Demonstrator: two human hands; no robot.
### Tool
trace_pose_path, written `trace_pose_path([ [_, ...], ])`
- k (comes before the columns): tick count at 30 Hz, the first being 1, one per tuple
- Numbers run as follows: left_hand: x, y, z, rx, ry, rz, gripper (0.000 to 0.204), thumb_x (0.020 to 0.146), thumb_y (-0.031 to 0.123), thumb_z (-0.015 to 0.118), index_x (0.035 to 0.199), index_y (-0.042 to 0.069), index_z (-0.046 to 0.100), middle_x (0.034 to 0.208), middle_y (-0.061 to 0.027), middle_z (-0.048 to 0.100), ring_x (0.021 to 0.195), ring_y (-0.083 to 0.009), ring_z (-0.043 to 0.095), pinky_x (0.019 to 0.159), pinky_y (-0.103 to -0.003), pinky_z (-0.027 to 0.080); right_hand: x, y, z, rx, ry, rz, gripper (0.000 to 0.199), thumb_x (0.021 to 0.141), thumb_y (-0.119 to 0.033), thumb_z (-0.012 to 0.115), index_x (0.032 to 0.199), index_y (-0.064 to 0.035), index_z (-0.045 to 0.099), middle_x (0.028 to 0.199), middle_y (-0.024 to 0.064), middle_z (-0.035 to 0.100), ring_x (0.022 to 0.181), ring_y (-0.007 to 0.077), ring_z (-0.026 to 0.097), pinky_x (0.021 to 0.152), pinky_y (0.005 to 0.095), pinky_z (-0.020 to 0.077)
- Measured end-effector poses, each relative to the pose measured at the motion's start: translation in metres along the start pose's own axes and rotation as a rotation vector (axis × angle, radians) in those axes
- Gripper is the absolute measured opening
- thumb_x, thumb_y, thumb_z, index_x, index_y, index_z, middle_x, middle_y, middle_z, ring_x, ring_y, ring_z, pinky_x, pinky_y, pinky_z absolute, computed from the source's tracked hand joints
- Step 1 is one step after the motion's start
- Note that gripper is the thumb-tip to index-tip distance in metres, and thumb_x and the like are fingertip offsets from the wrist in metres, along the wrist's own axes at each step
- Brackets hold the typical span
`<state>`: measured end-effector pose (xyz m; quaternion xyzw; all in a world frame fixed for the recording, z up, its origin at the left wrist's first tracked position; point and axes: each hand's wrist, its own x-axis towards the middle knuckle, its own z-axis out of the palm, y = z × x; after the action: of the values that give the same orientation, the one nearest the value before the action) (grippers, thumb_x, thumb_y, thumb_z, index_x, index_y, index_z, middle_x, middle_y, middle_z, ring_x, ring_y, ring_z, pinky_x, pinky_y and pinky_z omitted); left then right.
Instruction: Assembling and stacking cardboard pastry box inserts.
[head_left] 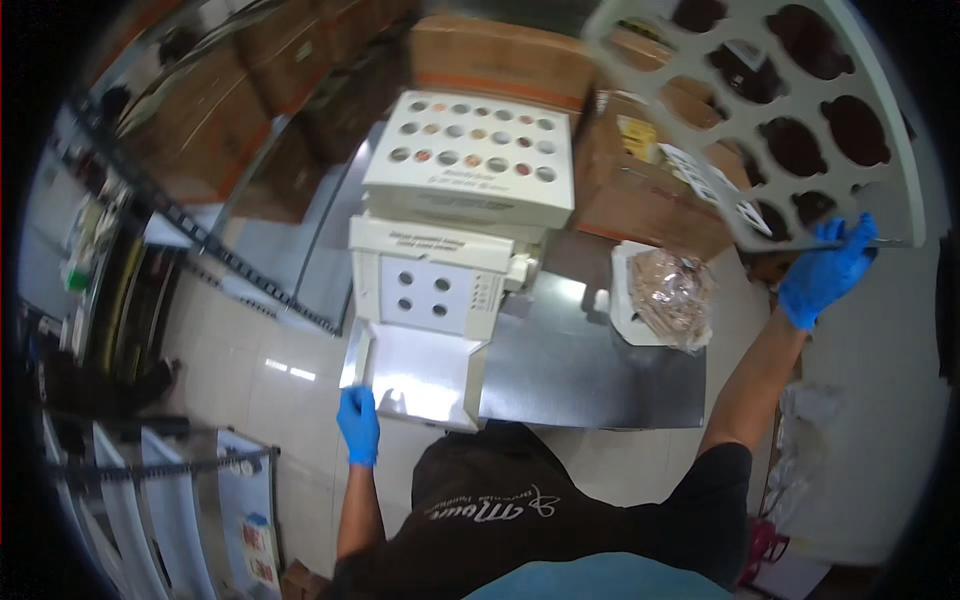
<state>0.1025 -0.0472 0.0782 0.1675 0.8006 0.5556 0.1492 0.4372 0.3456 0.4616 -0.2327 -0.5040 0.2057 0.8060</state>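
My left hand [358,425], in a blue glove, is closed on the near left corner of an open white cardboard box [425,375]. The box lies on a dark metal table [600,370]. Its lid stands up at the back and has several small round windows. My right hand [828,270], also gloved in blue, holds up a large white panel [700,140] by its lower edge. Rows of notched round holes run across the panel. Dark brown shows in several holes, but I cannot tell whether it lies in or behind them.
Behind the open box rises a stack of closed white boxes [470,180] with round windows. A clear bag of brown pieces [670,290] lies on a white sheet at the table's right. Brown cartons [500,60] stand behind. Metal shelving [160,500] is at lower left.
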Motion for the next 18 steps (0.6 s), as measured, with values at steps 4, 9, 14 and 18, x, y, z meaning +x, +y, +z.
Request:
trace_pose_path([
  [4, 0.036, 0.054, 0.008, -0.146, -0.019, 0.153, 0.02, 0.093, 0.016, 0.052, 0.104, -0.001, 0.057, 0.09, -0.0033, 0.058, 0.08, -0.0095, 0.052, 0.073, -0.026, 0.044, -0.135, 0.023, 0.029, -0.059, -0.314, 0.41, 0.02, 0.093, -0.027, 0.054, 0.102, -0.0098, 0.053, 0.075, -0.0028, 0.046, 0.062, 0.0065, 0.042, 0.055, 0.0215, 0.036],
  [9, 0.109, 0.002, 0.007, -1.174, -0.937, -0.5, 0.043, 0.096, 0.038, 0.043, 0.114, 0.0, 0.053, 0.109, -0.0153, 0.059, 0.092, -0.0228, 0.059, 0.083, -0.034, 0.048, -0.303, 0.07, 0.039, 0.284, -0.444, 1.283, 0.021, 0.091, -0.032, 0.055, 0.1, -0.0125, 0.055, 0.065, -0.0033, 0.044, 0.056, 0.0074, 0.042, 0.05, 0.0232, 0.0348],
  [14, 0.1, -0.023, 0.024, -0.916, -0.958, -0.595, 0.043, 0.095, 0.036, 0.045, 0.113, -0.003, 0.052, 0.116, -0.0164, 0.056, 0.101, -0.0254, 0.057, 0.089, -0.039, 0.047, -0.46, 0.084, 0.041, 0.416, -0.333, 1.882, 0.024, 0.09, -0.033, 0.054, 0.098, -0.0107, 0.053, 0.06, -0.0016, 0.042, 0.048, 0.0084, 0.04, 0.043, 0.0245, 0.0344],
  [18, 0.111, -0.064, 0.028, -0.865, -0.992, -0.564, 0.048, 0.096, 0.038, 0.043, 0.119, -0.003, 0.049, 0.122, -0.0189, 0.053, 0.11, -0.0294, 0.055, 0.096, -0.044, 0.045, -0.527, 0.119, 0.039, 0.224, -0.24, 1.725, 0.024, 0.09, -0.031, 0.053, 0.103, -0.0104, 0.052, 0.069, 0.0004, 0.046, 0.056, 0.0107, 0.046, 0.047, 0.0269, 0.0412],
])
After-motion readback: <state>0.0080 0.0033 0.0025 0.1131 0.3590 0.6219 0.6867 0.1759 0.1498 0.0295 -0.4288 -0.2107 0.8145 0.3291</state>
